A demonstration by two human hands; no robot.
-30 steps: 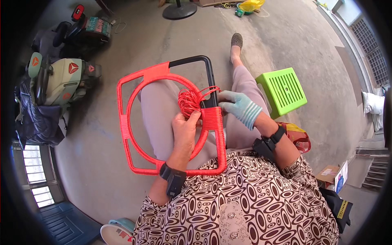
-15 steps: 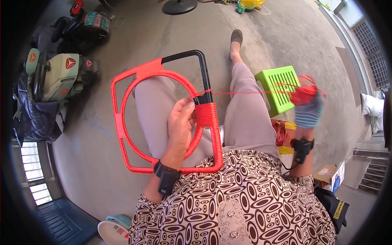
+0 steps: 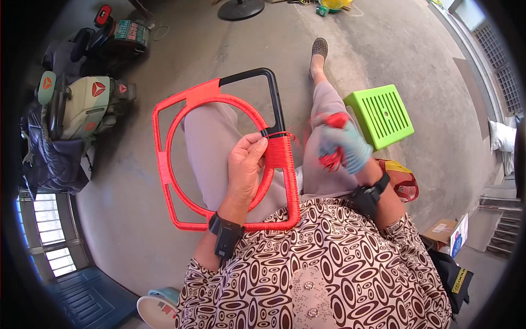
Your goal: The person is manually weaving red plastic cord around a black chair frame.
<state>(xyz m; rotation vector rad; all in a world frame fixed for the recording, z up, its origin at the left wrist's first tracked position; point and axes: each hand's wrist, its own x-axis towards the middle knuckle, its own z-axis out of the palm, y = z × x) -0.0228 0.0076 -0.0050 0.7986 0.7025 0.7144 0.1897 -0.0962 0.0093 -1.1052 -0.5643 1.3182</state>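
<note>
Concrete floor, bearing a green slotted stool. Frame, black, mostly red-wrapped: over the lap, far right corner bare. Left hand: thumb and fingers pinching its right side, where wrapping meets black. Gloved right hand, blurred: curled round red cord, right of the frame.

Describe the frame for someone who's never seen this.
Find the pale trousers; over them, the bare left hand grips the frame, a rounded rectangle enclosing a ring, mostly wound in red. Unlike the red cord in the gloved right hand, it has one bare black corner.
</note>
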